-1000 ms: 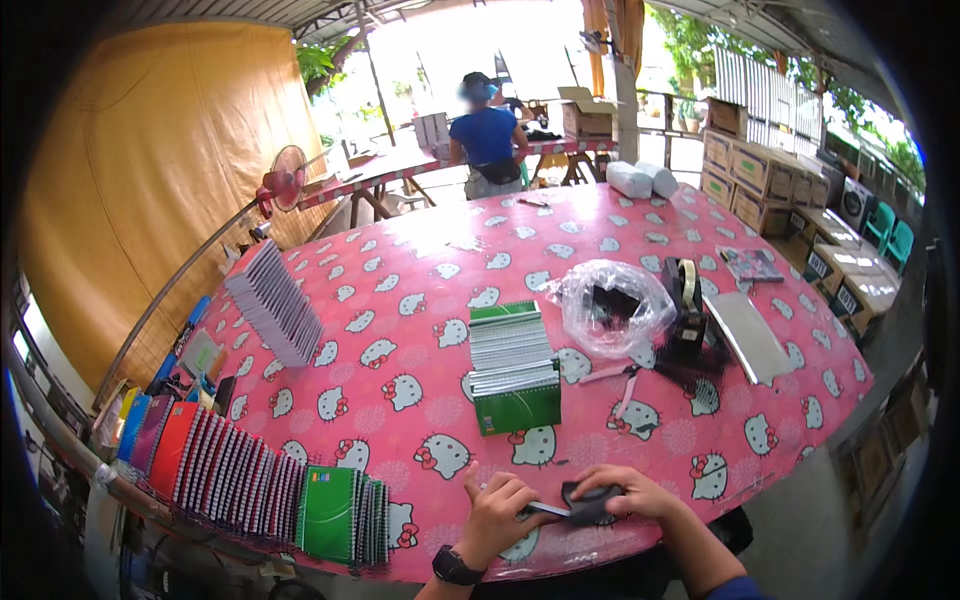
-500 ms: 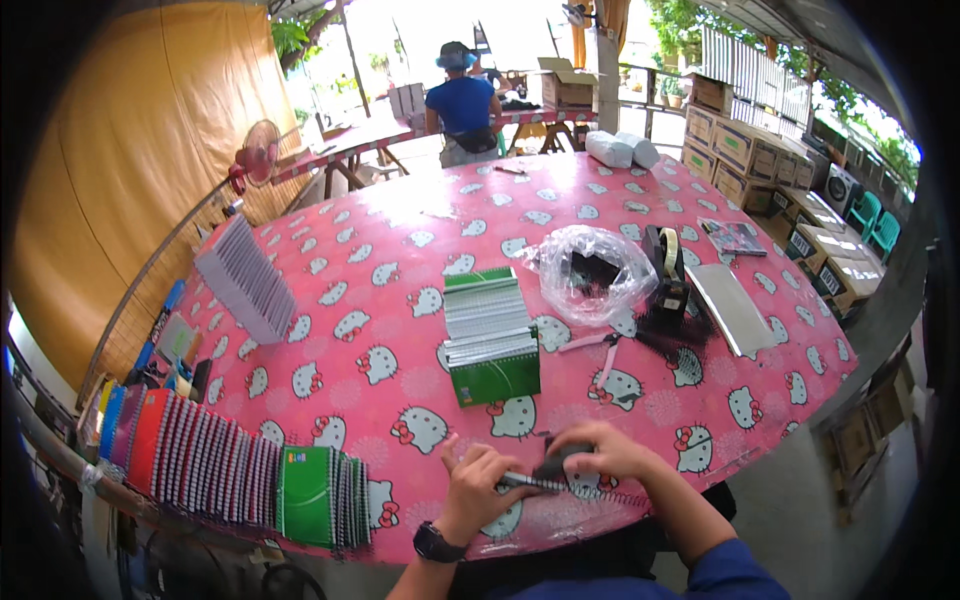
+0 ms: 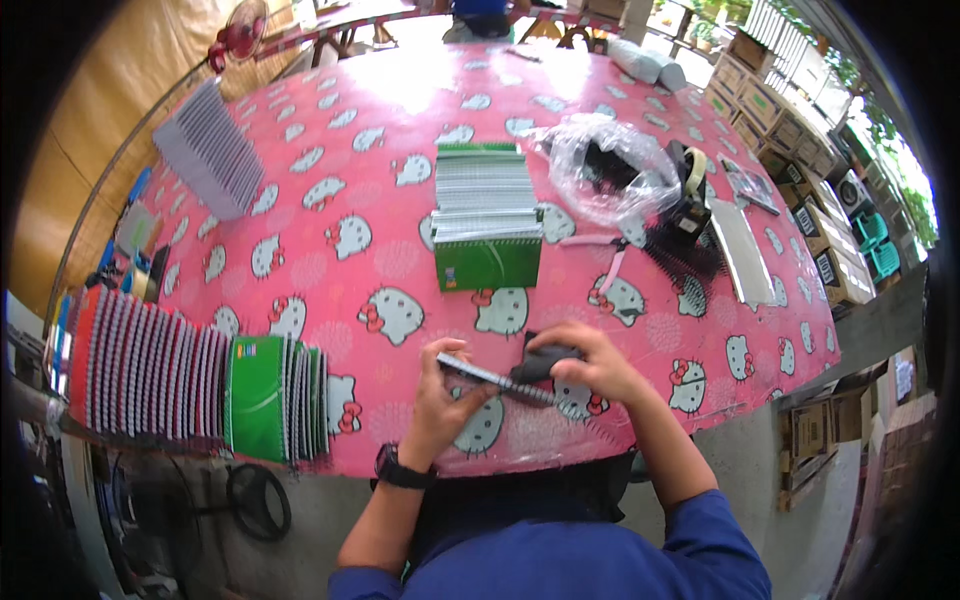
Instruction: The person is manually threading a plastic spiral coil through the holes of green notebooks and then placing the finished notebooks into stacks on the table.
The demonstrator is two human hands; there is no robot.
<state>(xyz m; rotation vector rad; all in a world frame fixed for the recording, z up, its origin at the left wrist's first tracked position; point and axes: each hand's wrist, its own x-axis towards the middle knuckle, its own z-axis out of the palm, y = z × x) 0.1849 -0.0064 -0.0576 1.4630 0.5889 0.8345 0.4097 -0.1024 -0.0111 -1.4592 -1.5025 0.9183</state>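
Close to the table's near edge, my left hand (image 3: 443, 398) is closed on a small notebook (image 3: 470, 369), seen nearly edge-on. A dark spiral wire coil (image 3: 590, 421) runs along its edge and sticks out loose to the right. My right hand (image 3: 590, 362) is closed around a dark grey rounded object (image 3: 545, 362) beside the notebook; its kind cannot be made out. Beyond my hands stands a stack of green-covered pads (image 3: 488, 262) with white page edges. To its right lie pink-handled pliers (image 3: 612, 262).
Red and green spiral notebooks (image 3: 258, 398) line the left near edge. A stack of white pads (image 3: 210, 150) stands farther back. On the right are a clear plastic bag (image 3: 612, 170), a tape dispenser (image 3: 688, 205), black coils (image 3: 680, 262) and a flat grey-white board (image 3: 740, 250).
My view has tilted downward, so the table appears higher and more of my body shows. Left hand still holds the notebook, now turned more slanted; right hand stays on the dark object.
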